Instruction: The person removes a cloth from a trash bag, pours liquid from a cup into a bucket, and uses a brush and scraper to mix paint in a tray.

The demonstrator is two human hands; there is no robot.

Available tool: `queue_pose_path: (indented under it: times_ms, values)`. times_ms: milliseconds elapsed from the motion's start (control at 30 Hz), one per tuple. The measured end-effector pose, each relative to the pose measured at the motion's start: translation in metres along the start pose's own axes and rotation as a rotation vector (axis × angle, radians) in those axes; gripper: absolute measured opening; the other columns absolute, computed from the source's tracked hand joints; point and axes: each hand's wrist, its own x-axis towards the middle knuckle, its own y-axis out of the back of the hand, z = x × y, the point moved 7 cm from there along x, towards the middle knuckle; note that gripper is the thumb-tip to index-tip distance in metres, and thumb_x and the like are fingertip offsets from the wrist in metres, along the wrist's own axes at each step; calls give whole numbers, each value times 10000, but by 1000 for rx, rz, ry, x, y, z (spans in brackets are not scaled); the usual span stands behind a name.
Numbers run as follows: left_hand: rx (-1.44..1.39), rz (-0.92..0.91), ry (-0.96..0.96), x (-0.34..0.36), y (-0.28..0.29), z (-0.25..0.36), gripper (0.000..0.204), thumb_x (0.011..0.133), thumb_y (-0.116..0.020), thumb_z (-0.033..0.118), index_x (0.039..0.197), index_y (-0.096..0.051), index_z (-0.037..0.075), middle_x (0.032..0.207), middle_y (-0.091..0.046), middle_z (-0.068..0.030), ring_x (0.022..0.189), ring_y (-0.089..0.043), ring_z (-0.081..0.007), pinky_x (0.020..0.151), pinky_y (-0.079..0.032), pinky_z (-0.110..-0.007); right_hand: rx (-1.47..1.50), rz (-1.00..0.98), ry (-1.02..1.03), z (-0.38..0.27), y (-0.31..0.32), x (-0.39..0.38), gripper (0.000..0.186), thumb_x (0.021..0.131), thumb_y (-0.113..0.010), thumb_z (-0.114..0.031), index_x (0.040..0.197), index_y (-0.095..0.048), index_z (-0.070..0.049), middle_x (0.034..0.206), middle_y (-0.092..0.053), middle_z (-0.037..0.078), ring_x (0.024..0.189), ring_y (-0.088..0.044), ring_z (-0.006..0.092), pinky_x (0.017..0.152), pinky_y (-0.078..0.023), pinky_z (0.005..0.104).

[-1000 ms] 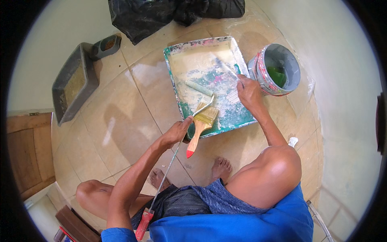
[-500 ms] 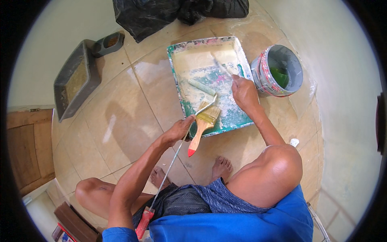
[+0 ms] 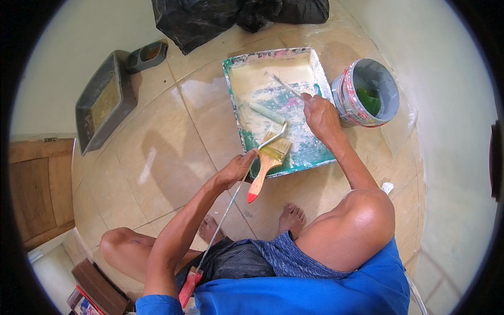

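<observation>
In front of my feet lies a paint tray (image 3: 234, 113) smeared green and white, with cream paint pooled at its far end. My left hand (image 3: 239, 169) is closed around the long wire shaft of a small paint roller; its pale green roller sleeve (image 3: 266, 113) rests in the tray. The roller's red handle (image 3: 190, 286) lies against my lap. A wide paintbrush (image 3: 269, 164) with a red-tipped wooden handle leans over the tray's near edge, beside my left hand. Above the tray, my right hand (image 3: 321, 116) grips a thin whitish stick-like tool (image 3: 286, 86), its tip over the cream paint.
A paint-smeared bucket (image 3: 346, 97) holding something green stands right of the tray. Beyond the tray sits a black plastic bag (image 3: 194, 23). At left are a grey dustpan-like tray (image 3: 119, 97) and a wooden door (image 3: 37, 189). A pale wall (image 3: 457, 136) rises on the right.
The tip of the thin tool in my right hand has swung left over the paint. My left hand keeps its hold on the roller. The whole view has shifted slightly.
</observation>
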Motion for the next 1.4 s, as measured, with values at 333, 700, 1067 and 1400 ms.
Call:
queue_pose_path:
  times_ms: [333,700,1067,1400]
  values:
    - [72,-5,-44,-4,-1,8,685,853,-341,548,964,-546,-96,792,-552,-94,664,-506,-138,605,-443,-279,-22,-6,96,-20,-8,10,220,798,-405,-117,924,-568,-39,712,-551,186,639,-575,338,563,-472,413]
    - [168,-59,50,-2,3,5,727,847,-315,570,1128,-455,-86,1004,-533,-134,850,-505,-175,747,-434,-299,-47,-20,16,1,-10,8,209,814,-400,-110,919,-554,-16,712,-556,210,659,-578,352,574,-468,436]
    - [80,-71,56,-7,4,9,695,859,-333,537,1065,-483,-110,968,-534,-132,826,-491,-175,759,-401,-293,7,93,-57,17,5,-12,206,801,-422,-104,912,-565,-4,714,-558,229,659,-566,374,590,-447,458]
    - [68,-14,-24,-5,7,9,668,853,-349,538,941,-560,-90,800,-563,-99,673,-516,-137,627,-442,-272,75,113,-62,9,1,-6,211,777,-478,-87,921,-598,10,722,-571,230,670,-568,372,618,-454,419]
